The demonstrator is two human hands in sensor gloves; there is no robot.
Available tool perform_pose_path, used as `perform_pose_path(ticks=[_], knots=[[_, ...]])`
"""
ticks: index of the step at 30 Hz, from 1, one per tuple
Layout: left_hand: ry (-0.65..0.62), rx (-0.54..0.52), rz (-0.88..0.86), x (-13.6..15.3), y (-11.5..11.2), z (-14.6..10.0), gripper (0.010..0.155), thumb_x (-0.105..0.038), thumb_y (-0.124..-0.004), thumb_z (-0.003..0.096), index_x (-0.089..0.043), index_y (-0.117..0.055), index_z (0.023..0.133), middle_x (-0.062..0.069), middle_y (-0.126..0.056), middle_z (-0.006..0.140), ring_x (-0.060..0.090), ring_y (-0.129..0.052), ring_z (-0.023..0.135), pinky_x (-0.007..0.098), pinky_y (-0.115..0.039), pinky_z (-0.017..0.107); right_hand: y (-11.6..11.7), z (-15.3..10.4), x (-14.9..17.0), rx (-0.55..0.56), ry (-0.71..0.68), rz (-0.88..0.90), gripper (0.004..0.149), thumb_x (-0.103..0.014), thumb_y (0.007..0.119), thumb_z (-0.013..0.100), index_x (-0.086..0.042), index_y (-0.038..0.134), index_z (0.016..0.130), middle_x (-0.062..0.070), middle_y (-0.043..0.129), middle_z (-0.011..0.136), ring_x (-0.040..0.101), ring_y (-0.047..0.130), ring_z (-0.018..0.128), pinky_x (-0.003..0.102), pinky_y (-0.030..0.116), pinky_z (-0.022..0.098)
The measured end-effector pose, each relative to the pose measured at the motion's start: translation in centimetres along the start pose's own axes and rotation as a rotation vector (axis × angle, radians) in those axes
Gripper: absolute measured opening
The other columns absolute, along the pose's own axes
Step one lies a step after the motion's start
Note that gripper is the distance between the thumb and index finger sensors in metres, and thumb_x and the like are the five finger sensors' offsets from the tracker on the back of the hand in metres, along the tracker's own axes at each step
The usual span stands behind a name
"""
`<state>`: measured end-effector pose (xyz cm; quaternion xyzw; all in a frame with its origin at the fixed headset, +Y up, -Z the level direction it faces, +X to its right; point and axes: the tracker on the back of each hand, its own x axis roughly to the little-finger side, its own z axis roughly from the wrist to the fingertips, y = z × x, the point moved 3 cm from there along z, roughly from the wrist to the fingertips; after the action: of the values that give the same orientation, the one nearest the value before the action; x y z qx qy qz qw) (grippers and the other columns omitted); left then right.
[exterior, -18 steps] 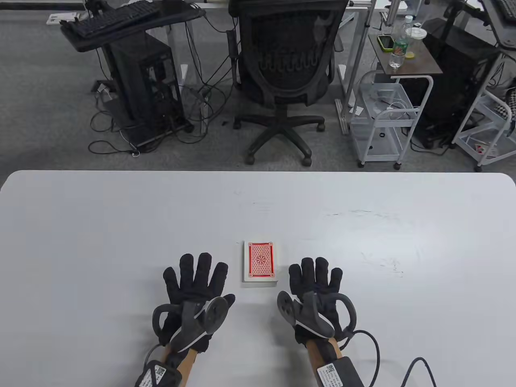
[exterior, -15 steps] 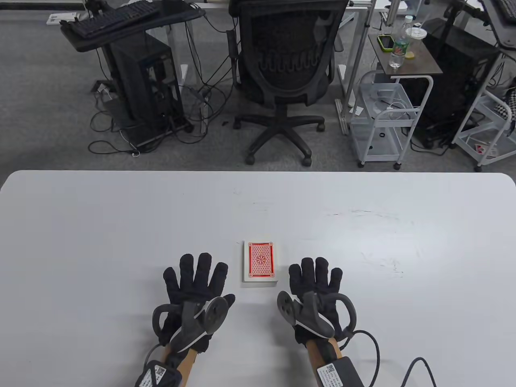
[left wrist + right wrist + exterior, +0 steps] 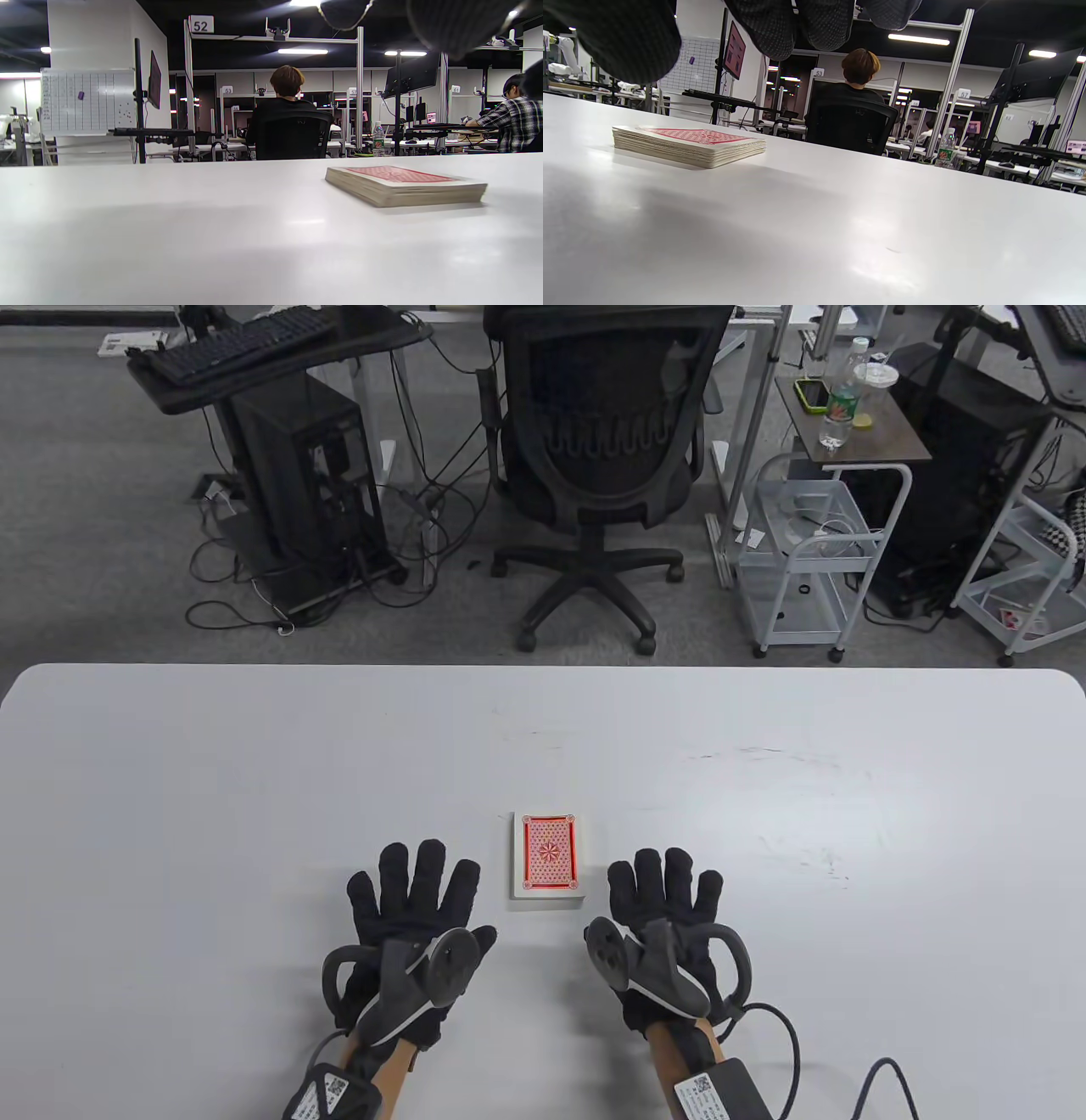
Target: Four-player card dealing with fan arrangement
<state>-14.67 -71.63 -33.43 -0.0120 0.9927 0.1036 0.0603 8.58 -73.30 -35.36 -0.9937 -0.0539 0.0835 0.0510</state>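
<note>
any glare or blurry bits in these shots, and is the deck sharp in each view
Table view: even light, deck sharp, faint scuffs on the table. Left wrist view: deck sharp, soft ceiling-light glare on the tabletop, fingers blurred at the top. Right wrist view: deck sharp, brighter glare patches lower right.

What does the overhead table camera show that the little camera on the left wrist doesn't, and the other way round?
Only the table view shows both gloved hands, the left hand and the right hand, lying flat and spread on either side of the deck of cards, touching nothing, plus the top card's red back pattern. Only the left wrist view shows the deck's stacked edge from the side and a seated person with their back turned. Both show the deck face down on the white table.
</note>
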Motion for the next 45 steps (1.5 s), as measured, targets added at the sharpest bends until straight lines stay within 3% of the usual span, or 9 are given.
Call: perform_pose_path(ticks=[7, 13, 21, 24, 28, 34, 37, 41, 45], knots=[[0.005, 0.167, -0.066, -0.1, -1.7, 1.6, 0.076, -0.067, -0.069, 0.0467, -0.041, -0.038, 0.111, 0.000, -0.026, 0.123, 0.048, -0.031, 0.112, 0.072, -0.038, 0.073, -0.3, 1.1, 0.4, -0.091, -0.018, 0.090, 0.081, -0.059, 0.071, 0.054, -0.014, 0.040, 0.114, 0.021, 0.033, 0.114, 0.060, 0.027, 0.104, 0.075, 0.019, 0.060], [0.067, 0.395, -0.207, -0.6, -2.9, 5.3, 0.077, -0.066, -0.067, 0.0485, -0.041, -0.031, 0.112, 0.000, -0.026, 0.124, 0.046, -0.035, 0.114, 0.068, -0.042, 0.076, -0.2, 3.7, 1.8, -0.204, 0.003, 0.289, 0.082, -0.058, 0.071, 0.055, -0.012, 0.038, 0.114, 0.023, 0.031, 0.114, 0.061, 0.028, 0.103, 0.076, 0.024, 0.061], [0.266, 0.636, -0.479, -0.3, -5.7, 10.5, 0.082, -0.065, -0.065, 0.0509, -0.032, -0.023, 0.113, 0.009, -0.031, 0.122, 0.048, -0.049, 0.110, 0.062, -0.056, 0.075, 2.4, 8.4, 3.2, -0.417, 0.119, 0.775, 0.081, -0.055, 0.067, 0.059, -0.005, 0.033, 0.113, 0.030, 0.030, 0.110, 0.064, 0.044, 0.098, 0.074, 0.043, 0.060], [0.354, 0.701, -0.587, 0.0, -6.9, 11.5, 0.083, -0.065, -0.063, 0.0525, -0.028, -0.021, 0.114, 0.011, -0.040, 0.119, 0.044, -0.069, 0.101, 0.057, -0.067, 0.070, 3.9, 9.3, 3.5, -0.488, 0.194, 0.932, 0.081, -0.056, 0.064, 0.060, -0.003, 0.032, 0.112, 0.032, 0.035, 0.108, 0.064, 0.055, 0.094, 0.070, 0.053, 0.059], [0.476, 0.782, -0.654, 0.1, -8.3, 11.8, 0.082, -0.065, -0.059, 0.0549, -0.020, -0.024, 0.114, 0.014, -0.053, 0.114, 0.037, -0.082, 0.090, 0.051, -0.076, 0.065, 5.1, 9.9, 3.7, -0.534, 0.284, 0.940, 0.081, -0.058, 0.062, 0.060, 0.000, 0.036, 0.112, 0.034, 0.048, 0.104, 0.056, 0.072, 0.087, 0.063, 0.066, 0.056], [0.560, 0.796, -0.683, -0.2, -8.5, 12.5, 0.081, -0.065, -0.058, 0.0570, -0.013, -0.029, 0.113, 0.012, -0.065, 0.108, 0.034, -0.090, 0.084, 0.046, -0.084, 0.059, 6.0, 10.7, 3.6, -0.591, 0.344, 1.050, 0.080, -0.056, 0.063, 0.062, 0.004, 0.040, 0.110, 0.033, 0.056, 0.101, 0.052, 0.079, 0.082, 0.061, 0.072, 0.053], [0.580, 0.754, -0.650, -0.3, -8.5, 12.9, 0.080, -0.064, -0.059, 0.0569, -0.011, -0.036, 0.112, 0.012, -0.072, 0.104, 0.033, -0.096, 0.079, 0.043, -0.089, 0.054, 6.4, 10.8, 3.4, -0.617, 0.344, 1.098, 0.080, -0.056, 0.063, 0.062, 0.004, 0.040, 0.110, 0.032, 0.058, 0.101, 0.049, 0.080, 0.082, 0.060, 0.073, 0.053], [0.624, 0.750, -0.707, -0.2, -8.8, 12.9, 0.078, -0.063, -0.060, 0.0575, -0.009, -0.040, 0.110, 0.011, -0.077, 0.100, 0.032, -0.098, 0.075, 0.043, -0.090, 0.051, 6.6, 10.8, 3.2, -0.602, 0.352, 1.117, 0.079, -0.054, 0.065, 0.063, 0.006, 0.042, 0.109, 0.031, 0.062, 0.099, 0.047, 0.083, 0.079, 0.059, 0.075, 0.052], [0.648, 0.787, -0.731, 0.1, -9.5, 12.9, 0.077, -0.063, -0.059, 0.0583, -0.008, -0.042, 0.109, 0.006, -0.077, 0.099, 0.030, -0.097, 0.074, 0.047, -0.085, 0.058, 6.5, 10.9, 3.2, -0.597, 0.357, 1.105, 0.078, -0.053, 0.065, 0.063, 0.007, 0.044, 0.108, 0.032, 0.064, 0.097, 0.047, 0.084, 0.078, 0.059, 0.076, 0.052]])
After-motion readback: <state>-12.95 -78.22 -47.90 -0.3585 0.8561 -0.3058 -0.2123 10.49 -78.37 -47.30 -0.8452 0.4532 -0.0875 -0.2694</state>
